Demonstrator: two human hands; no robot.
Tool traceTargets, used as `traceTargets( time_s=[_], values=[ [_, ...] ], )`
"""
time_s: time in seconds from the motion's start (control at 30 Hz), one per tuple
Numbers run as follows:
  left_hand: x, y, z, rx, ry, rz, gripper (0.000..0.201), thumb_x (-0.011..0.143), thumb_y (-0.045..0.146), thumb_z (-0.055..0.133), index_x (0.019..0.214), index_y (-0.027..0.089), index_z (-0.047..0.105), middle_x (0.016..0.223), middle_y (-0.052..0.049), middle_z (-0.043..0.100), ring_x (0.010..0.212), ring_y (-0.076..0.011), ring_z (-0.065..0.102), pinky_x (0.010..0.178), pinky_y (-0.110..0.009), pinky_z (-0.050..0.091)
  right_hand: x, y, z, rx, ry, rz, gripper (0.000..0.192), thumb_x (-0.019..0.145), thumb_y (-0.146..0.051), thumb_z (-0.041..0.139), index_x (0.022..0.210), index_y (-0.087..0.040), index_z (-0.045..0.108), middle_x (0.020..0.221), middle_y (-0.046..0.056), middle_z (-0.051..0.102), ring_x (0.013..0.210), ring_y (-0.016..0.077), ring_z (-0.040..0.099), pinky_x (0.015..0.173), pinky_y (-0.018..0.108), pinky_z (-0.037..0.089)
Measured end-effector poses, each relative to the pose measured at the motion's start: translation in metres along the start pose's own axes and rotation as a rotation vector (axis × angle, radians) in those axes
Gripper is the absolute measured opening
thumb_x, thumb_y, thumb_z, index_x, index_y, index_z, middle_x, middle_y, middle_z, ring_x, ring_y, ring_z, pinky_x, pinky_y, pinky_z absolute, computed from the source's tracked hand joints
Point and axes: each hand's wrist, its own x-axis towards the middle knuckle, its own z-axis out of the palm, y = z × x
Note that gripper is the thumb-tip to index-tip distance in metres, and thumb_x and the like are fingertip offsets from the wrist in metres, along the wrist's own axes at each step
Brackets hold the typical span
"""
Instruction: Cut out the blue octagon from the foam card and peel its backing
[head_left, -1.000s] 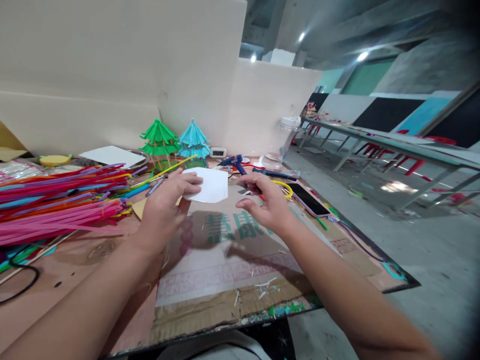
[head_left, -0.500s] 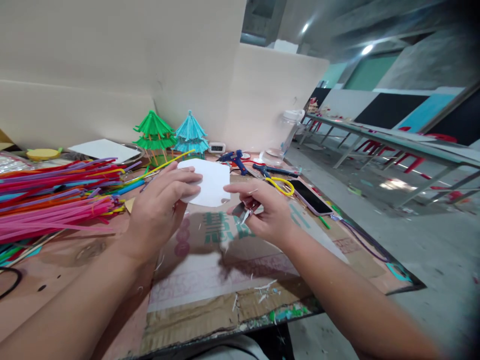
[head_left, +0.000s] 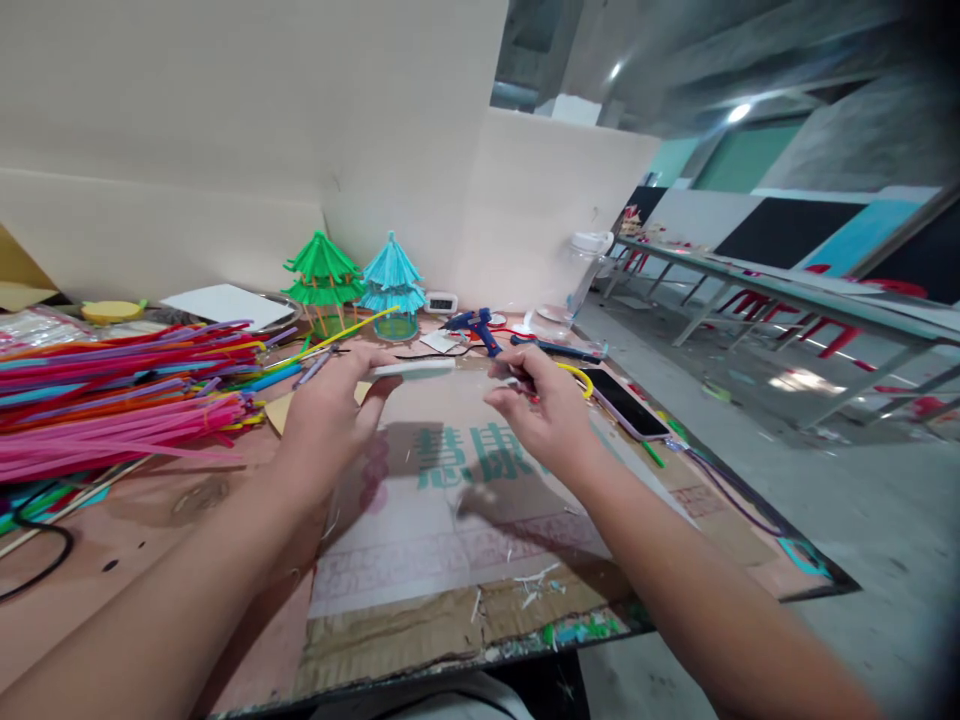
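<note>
My left hand [head_left: 330, 410] pinches a flat white paper cutout [head_left: 416, 368], held level so that I see it almost edge-on above the cardboard mat [head_left: 465, 500]. My right hand [head_left: 544, 405] hovers just right of the cutout's free end. Its fingers are curled around a small item that is mostly hidden. The two hands are a short gap apart. Both forearms reach in from the bottom of the head view.
A heap of coloured straws [head_left: 112, 400] fills the left. At the back stand a green straw pagoda [head_left: 322, 280] and a blue one [head_left: 390, 285], with a blue glue gun [head_left: 476, 325] beside them. Yellow-handled scissors [head_left: 574, 375] and a phone [head_left: 626, 400] lie near the table's right edge.
The white cutout has tipped from facing me to lying flat. My right hand, close to the cutout half a second ago, has drawn back slightly to the right.
</note>
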Motion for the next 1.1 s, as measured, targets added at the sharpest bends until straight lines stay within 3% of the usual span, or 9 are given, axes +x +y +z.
traceTargets(
  time_s=[0.1,0.27,0.43,0.67,1.1],
  values=[
    [0.002,0.007,-0.005,-0.041,-0.033,-0.057,0.022,0.090,0.029,0.054,0.110,0.026,0.062,0.106,-0.002,0.071,0.094,-0.0202,0.066,0.082,-0.031,0.050,0.002,0.006,0.000,-0.046,-0.037,-0.012,0.029,0.095,-0.040,0.049,0.113,-0.019,0.057,0.097,0.008,0.064,0.084,0.0199,0.058,0.075,0.034,0.047],
    [0.003,0.011,-0.005,-0.097,-0.109,-0.056,0.020,0.090,0.030,0.052,0.106,0.024,0.064,0.102,-0.002,0.072,0.093,-0.0208,0.065,0.079,-0.030,0.048,0.004,0.011,0.004,-0.115,-0.087,-0.085,0.028,0.098,-0.033,0.045,0.116,-0.018,0.060,0.109,0.011,0.066,0.105,0.0229,0.059,0.091,0.038,0.046],
    [0.002,0.008,0.000,-0.118,-0.172,-0.020,0.019,0.090,0.029,0.053,0.103,0.023,0.064,0.098,-0.002,0.072,0.089,-0.0215,0.065,0.079,-0.032,0.047,0.004,0.007,0.004,-0.139,-0.161,-0.110,0.029,0.097,-0.031,0.047,0.117,-0.016,0.063,0.100,0.011,0.068,0.097,0.0231,0.061,0.085,0.038,0.049],
    [-0.001,0.008,0.004,-0.061,-0.236,-0.002,0.021,0.090,0.026,0.052,0.105,0.023,0.065,0.098,-0.003,0.072,0.087,-0.0215,0.065,0.072,-0.030,0.046,0.002,0.001,0.006,-0.162,-0.217,-0.133,0.027,0.097,-0.030,0.049,0.118,-0.019,0.063,0.109,0.009,0.069,0.101,0.0221,0.060,0.088,0.038,0.047],
    [-0.002,0.010,0.006,-0.084,-0.274,0.001,0.020,0.090,0.027,0.052,0.105,0.023,0.065,0.097,-0.003,0.072,0.088,-0.0214,0.065,0.072,-0.030,0.044,-0.001,0.009,0.012,-0.141,-0.190,-0.096,0.027,0.097,-0.033,0.049,0.105,-0.019,0.071,0.095,0.009,0.070,0.092,0.0208,0.063,0.081,0.035,0.049]
  ],
)
